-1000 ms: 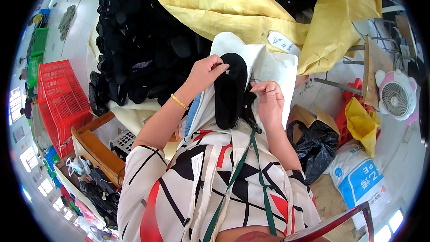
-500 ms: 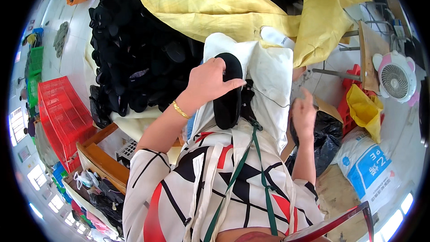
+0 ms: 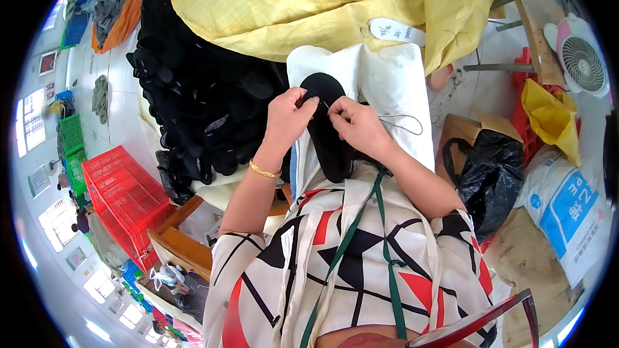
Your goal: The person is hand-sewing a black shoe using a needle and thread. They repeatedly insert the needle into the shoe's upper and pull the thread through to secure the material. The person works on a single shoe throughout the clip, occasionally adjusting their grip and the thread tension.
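Head view shows me the left hand pinching the edge of the black shoe, just to its right. The right hand reaches over the shoe, fingertips pinched together, on what I can't tell.

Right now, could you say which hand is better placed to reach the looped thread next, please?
Likely the right hand: it is nearer the looped thread, while the left hand holds the black shoe on its left side.

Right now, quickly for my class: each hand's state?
Left hand: closed, holding the black slipper.
Right hand: closed in a pinch; what it holds cannot be told.
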The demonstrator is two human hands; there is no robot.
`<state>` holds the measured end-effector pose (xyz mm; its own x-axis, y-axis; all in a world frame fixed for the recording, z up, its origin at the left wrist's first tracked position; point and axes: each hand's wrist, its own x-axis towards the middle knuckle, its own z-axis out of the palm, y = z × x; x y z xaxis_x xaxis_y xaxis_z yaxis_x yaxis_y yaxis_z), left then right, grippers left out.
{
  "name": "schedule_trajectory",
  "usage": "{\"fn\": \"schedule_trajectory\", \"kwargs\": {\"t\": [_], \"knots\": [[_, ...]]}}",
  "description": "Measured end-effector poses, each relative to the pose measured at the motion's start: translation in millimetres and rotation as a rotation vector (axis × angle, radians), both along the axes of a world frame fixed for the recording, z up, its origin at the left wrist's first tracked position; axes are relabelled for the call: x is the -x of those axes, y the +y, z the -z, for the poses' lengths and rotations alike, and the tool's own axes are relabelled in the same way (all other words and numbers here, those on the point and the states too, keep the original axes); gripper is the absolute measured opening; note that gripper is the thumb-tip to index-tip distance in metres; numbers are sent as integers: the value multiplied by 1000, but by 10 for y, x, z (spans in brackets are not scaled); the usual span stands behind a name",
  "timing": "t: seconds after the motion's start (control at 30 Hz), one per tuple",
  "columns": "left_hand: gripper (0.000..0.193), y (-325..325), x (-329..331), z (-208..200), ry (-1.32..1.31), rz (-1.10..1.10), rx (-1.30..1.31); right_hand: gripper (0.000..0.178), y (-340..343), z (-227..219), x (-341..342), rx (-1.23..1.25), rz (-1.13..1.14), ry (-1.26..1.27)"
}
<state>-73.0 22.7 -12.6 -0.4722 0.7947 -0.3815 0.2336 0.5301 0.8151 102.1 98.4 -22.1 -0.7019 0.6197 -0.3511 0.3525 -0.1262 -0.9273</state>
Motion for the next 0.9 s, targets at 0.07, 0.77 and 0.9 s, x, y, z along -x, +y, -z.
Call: {"fn": "schedule_trajectory", "kwargs": {"t": [0.07,0.77,0.9], "knots": [[20,-19,9,40,-24,-22,6,9,2,-2,17,-91,-23,-6],[18,68,20,33,-199,-131,92,11,-194,281,64,-636,-97,-73],[18,104,30,-12,-336,-160,118,14,-200,380,99,-797,-70,-9]]}}
